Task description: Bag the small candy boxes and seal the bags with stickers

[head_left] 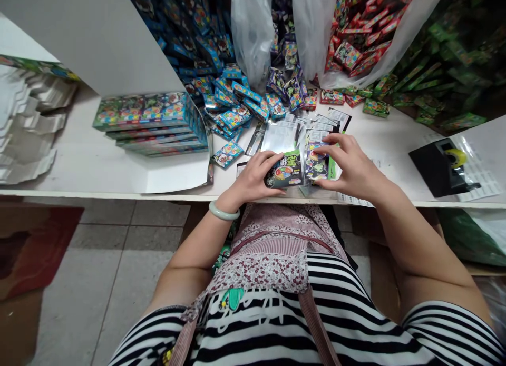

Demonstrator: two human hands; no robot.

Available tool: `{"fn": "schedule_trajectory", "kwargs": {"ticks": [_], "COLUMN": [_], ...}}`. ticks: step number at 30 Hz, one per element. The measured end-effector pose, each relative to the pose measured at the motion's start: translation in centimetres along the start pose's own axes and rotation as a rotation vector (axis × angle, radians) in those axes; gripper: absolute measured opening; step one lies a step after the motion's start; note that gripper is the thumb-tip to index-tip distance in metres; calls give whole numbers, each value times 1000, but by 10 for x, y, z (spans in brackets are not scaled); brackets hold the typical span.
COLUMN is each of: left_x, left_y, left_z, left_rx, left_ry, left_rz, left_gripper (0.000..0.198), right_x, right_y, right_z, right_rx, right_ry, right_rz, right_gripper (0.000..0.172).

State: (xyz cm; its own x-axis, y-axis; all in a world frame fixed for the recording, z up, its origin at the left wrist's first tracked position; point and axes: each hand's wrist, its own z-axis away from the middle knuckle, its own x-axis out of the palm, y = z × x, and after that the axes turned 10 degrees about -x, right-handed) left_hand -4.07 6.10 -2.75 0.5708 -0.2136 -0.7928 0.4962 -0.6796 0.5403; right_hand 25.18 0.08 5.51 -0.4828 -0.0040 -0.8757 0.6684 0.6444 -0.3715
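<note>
My left hand and my right hand both grip a clear plastic packet at the table's near edge. Small printed boxes sit inside it, a green-black one on the left and a purple one on the right. My left fingers pinch the packet's left side. My right fingers curl over its right side and top. Just beyond it lies a pile of empty clear packets with dark printed strips. A pale green bangle is on my left wrist.
A heap of small blue boxes lies behind the packets, purple ones further back, red ones in a clear bag, green ones at right. Stacked flat display cartons sit left on the white table. A black tape dispenser stands right.
</note>
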Motion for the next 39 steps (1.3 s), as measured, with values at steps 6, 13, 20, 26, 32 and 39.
{"fn": "schedule_trajectory", "kwargs": {"ticks": [6,13,20,26,32,39], "left_x": [4,5,4,7,11,20], "left_y": [0,3,5,7,3,8], "left_z": [0,0,0,1,0,4], "left_rx": [34,10,-14,54,2,-74], "left_ry": [30,-26,-38,-41,-19,20], "left_rz": [-42,-19,-13,-45,-33,-7], "left_gripper": [99,99,99,98,100,102], "right_x": [4,5,3,16,35,44], "right_y": [-2,1,-1,2,5,1], "right_z": [3,4,4,1,-2,5], "right_rx": [-63,11,-57,-87,6,72], "right_ry": [-95,-114,-170,-177,-66,143], "right_rz": [-4,3,-43,-104,-202,-168], "right_gripper": [53,55,53,58,79,56]}}
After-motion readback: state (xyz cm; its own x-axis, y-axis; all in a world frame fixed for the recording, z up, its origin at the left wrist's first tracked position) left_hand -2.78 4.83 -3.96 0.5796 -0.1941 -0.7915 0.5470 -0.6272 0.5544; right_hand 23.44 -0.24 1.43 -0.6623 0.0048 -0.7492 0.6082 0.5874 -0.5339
